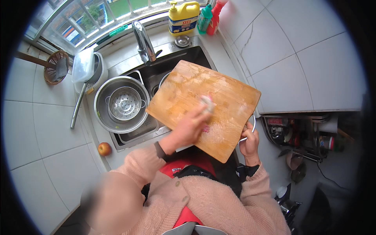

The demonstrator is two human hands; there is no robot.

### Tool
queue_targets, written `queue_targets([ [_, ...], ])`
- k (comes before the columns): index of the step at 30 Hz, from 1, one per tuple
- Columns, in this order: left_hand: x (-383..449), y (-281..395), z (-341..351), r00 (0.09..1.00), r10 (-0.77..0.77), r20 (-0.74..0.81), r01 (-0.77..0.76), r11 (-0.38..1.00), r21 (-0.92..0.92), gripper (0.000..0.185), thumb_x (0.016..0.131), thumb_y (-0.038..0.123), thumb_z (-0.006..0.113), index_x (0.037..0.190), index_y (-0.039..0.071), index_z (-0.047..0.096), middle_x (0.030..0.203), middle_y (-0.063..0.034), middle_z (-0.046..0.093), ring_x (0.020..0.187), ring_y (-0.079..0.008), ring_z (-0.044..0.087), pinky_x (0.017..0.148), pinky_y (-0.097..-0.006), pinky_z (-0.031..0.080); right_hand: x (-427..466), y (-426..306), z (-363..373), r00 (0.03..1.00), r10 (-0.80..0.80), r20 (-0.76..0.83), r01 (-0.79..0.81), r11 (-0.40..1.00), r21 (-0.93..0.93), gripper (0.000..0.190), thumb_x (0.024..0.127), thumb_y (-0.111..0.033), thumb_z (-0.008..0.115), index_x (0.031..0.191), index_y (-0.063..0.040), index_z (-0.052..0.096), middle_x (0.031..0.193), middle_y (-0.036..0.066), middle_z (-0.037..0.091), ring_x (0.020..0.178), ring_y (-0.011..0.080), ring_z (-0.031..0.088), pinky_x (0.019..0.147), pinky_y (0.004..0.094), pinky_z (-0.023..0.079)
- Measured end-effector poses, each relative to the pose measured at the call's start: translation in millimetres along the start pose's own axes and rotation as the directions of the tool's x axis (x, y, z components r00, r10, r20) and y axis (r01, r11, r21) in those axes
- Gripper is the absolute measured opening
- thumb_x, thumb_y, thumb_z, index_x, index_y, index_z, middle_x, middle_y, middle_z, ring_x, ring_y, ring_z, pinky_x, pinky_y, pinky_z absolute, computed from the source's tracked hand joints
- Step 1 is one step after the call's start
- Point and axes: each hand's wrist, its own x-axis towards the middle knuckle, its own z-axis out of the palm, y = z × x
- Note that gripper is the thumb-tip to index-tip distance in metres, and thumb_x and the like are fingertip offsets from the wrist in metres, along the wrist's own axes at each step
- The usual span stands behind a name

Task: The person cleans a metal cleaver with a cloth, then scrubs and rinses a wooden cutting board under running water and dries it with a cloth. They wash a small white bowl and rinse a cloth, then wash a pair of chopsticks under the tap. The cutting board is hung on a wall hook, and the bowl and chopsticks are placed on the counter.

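Observation:
A wet wooden cutting board [232,117] is held tilted over the right part of the steel sink [202,55]. My left hand [189,124] presses a small pale scrubber [208,102] with a pink edge against the board's face. The scrubber is blurred, so its exact kind cannot be told. At the right corner, my right hand [249,141] grips the board's edge, its fingers close to a pale curved loop [254,123]. Pinkish marks [205,128] and watery streaks lie on the wood. Most of the sink basin behind the board is hidden.
A steel bowl [101,120] with a perforated strainer [126,104] inside sits at the sink's left. The faucet [144,44] rises behind. A yellow jug [183,19], green bottle [205,19] and red bottle [214,20] line the back. An apple [104,149] rests at left.

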Motion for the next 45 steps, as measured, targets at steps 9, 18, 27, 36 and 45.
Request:
queue_targets([
  [9,10,-30,15,0.99,0.065,-0.129,-0.078,0.992,-0.099,0.031,0.101,0.006,0.054,0.132,0.007,0.054,0.118,-0.0074,0.058,0.097,-0.017,0.062,0.081,-0.0271,0.053,-10,-8,-5,1.0,-0.011,0.017,0.011,1.0,-0.02,0.062,0.071,0.005,0.042,0.132,0.014,0.048,0.104,0.014,0.068,0.085,0.0158,0.065,0.075,0.0238,0.05],
  [18,53,-63,5,0.83,-0.457,-0.319,0.329,0.864,-0.38,0.037,0.099,0.009,0.061,0.135,0.004,0.055,0.09,-0.0011,0.064,0.073,-0.0062,0.057,0.064,-0.0213,0.047,-42,-34,-32,0.987,-0.029,0.158,0.048,0.992,-0.116,0.059,0.078,0.007,0.038,0.137,0.01,0.047,0.114,0.017,0.068,0.091,0.0176,0.068,0.076,0.0258,0.053],
  [27,116,71,50,0.971,0.146,-0.19,-0.199,0.933,-0.3,0.047,0.099,-0.003,0.052,0.145,0.007,0.049,0.126,-0.0085,0.06,0.084,-0.0105,0.06,0.076,-0.0246,0.052,-58,-50,-29,0.966,0.001,0.26,0.059,0.973,-0.223,0.052,0.081,0.008,0.038,0.13,0.01,0.052,0.107,0.009,0.069,0.091,0.0121,0.063,0.08,0.024,0.05],
  [36,15,119,81,0.913,0.408,0.015,-0.404,0.908,-0.108,0.06,0.084,-0.011,0.06,0.141,0.006,0.053,0.137,-0.0195,0.054,0.099,-0.0252,0.068,0.097,-0.0394,0.051,-41,-34,-44,0.982,-0.19,-0.014,0.183,0.962,-0.201,0.024,0.083,0.004,0.047,0.099,0.004,0.065,0.095,0.008,0.068,0.086,0.0159,0.064,0.073,0.0284,0.051],
  [45,104,88,56,0.927,0.307,-0.216,-0.306,0.951,0.04,0.049,0.091,-0.004,0.06,0.139,0.002,0.053,0.134,-0.0211,0.056,0.112,-0.0356,0.062,0.099,-0.0408,0.05,-43,-47,-34,0.985,-0.138,0.103,0.157,0.966,-0.207,0.053,0.081,0.007,0.039,0.133,0.007,0.049,0.105,0.014,0.069,0.085,0.0169,0.067,0.073,0.028,0.054],
])
